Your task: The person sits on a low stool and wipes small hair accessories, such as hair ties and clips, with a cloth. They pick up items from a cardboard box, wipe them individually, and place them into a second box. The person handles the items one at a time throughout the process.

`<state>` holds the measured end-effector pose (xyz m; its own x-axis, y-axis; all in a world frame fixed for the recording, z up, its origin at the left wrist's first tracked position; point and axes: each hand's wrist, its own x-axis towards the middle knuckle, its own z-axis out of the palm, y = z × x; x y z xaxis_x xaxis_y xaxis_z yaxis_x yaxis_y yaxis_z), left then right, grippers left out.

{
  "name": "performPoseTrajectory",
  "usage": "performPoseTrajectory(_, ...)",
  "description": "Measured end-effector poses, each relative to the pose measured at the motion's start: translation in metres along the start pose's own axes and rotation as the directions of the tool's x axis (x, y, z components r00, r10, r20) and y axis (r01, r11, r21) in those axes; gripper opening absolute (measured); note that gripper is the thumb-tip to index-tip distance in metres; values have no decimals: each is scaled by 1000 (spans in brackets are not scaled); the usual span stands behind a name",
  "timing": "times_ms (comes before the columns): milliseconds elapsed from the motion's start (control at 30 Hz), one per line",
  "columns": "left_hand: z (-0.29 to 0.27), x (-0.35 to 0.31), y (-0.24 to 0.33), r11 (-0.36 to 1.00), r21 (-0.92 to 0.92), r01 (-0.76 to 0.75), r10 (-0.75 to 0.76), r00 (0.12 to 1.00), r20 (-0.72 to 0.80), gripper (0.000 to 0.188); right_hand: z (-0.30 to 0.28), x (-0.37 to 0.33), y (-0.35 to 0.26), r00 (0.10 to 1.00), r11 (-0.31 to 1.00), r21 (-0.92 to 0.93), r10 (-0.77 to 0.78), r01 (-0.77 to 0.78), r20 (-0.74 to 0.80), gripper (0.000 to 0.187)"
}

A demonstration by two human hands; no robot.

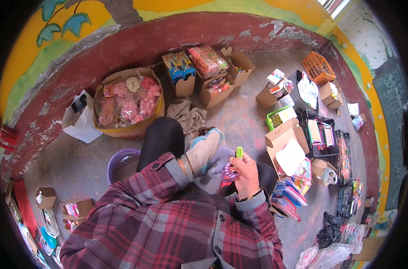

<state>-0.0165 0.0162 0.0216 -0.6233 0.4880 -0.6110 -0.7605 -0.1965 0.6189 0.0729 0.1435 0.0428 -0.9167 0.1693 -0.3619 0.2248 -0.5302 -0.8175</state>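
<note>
My left hand is covered by a soft beige and light-blue knitted piece (203, 150) that reaches to the wrist, so its fingers are hidden. Against it lies a greyish-purple cloth (219, 158), over my lap. My right hand (245, 174) is closed, with thumb and fingers pinched beside the cloth. From its grip hangs a purple coiled band (228, 172), and a bright green loop-like piece (239, 152) sticks up above the fingers. Whether the coil and the green piece are joined I cannot tell.
A large carton (161, 110) of bagged pink items and a white bag (80, 123) stand ahead on the left. Crumpled brown cloth (185, 114) lies beyond my knees. A purple basin (119, 163) sits at my left; an open carton (278, 139) and colourful packets (288, 197) are at my right.
</note>
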Motion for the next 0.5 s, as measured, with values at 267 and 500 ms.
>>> performPoseTrajectory(267,-14,-2,41,889,-386,-245,252,967,-34,36,-37,6,-8,998,995,87,-55,55,3,12)
performPoseTrajectory(500,-58,-5,71,629,-341,-698,648,714,-266,43,-81,57,20,990,969,-221,85,-109,-117,5)
